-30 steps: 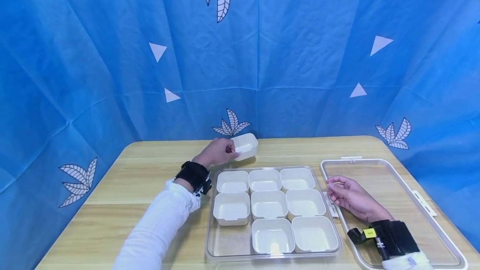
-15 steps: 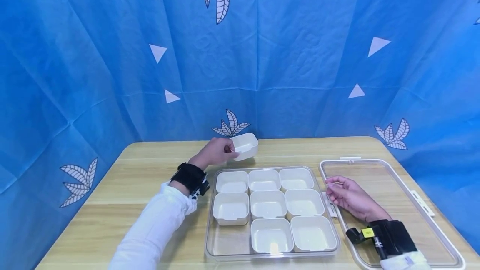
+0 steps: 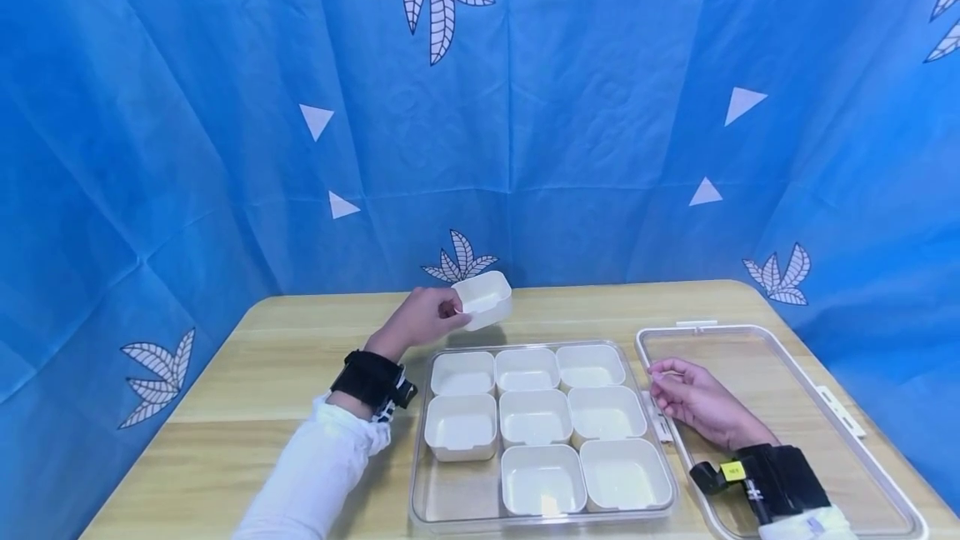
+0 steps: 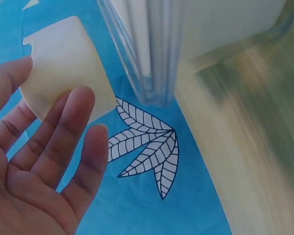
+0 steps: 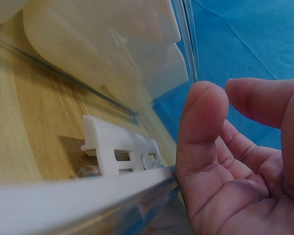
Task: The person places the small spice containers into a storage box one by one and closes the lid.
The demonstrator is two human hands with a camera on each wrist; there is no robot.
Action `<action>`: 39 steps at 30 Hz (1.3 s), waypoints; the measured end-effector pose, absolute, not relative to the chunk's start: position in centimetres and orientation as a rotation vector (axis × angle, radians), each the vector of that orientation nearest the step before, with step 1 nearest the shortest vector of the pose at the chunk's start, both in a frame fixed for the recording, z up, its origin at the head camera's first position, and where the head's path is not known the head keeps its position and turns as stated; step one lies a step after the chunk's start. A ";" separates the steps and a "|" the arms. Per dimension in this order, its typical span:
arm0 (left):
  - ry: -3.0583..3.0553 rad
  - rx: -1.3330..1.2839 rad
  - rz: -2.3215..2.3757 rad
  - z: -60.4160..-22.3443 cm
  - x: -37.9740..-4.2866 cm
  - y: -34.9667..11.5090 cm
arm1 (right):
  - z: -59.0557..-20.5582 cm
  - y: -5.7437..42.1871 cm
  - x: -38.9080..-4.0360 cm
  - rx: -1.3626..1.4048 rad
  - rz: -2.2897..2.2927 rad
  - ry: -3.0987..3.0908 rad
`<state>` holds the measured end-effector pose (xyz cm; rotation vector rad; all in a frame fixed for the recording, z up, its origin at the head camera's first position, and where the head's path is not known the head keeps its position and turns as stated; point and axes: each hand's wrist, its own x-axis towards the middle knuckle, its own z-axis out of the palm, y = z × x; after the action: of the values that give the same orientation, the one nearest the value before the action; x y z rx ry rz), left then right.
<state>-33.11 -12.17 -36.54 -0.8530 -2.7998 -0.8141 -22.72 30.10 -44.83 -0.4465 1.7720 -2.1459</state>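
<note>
My left hand (image 3: 420, 319) pinches a small white open-topped container (image 3: 487, 300) by its near left wall, behind the clear box (image 3: 457, 497). The container is tilted and off the table. In the left wrist view its smooth outer side (image 4: 68, 63) shows between thumb and fingers. Several matching containers stand in the box, in rows; the box's bare floor shows at the front left corner. Above the left edge of the clear lid (image 3: 701, 329), my right hand (image 3: 701, 402) hangs loosely curled with nothing in it, near a white latch (image 5: 122, 147).
The white-rimmed lid lies flat on the wooden table (image 3: 285, 382), right of the box. Another latch (image 3: 840, 411) sits on its right edge. A blue patterned cloth (image 3: 570, 132) hangs behind the table.
The head view has tilted up slightly. My left hand still holds the container, which has shifted a little to the left and tipped slightly. The right hand stays by the lid.
</note>
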 end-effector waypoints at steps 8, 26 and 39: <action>-2.778 -0.849 -0.858 -37.0 -32.5 -12.5 | -45.3 30.2 -22.4 -0.398 -2.140 1.795; -2.744 -0.872 -0.972 -37.1 -29.9 -13.8 | -45.6 30.1 -22.2 -0.395 -2.115 1.816; -2.707 -0.951 -0.938 -36.3 -28.5 -13.9 | -45.1 30.0 -22.6 -0.436 -2.142 1.778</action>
<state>-28.52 -13.93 -36.29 -0.9506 -2.7074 -0.9385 -22.55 30.04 -45.10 -0.4356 1.7780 -2.1422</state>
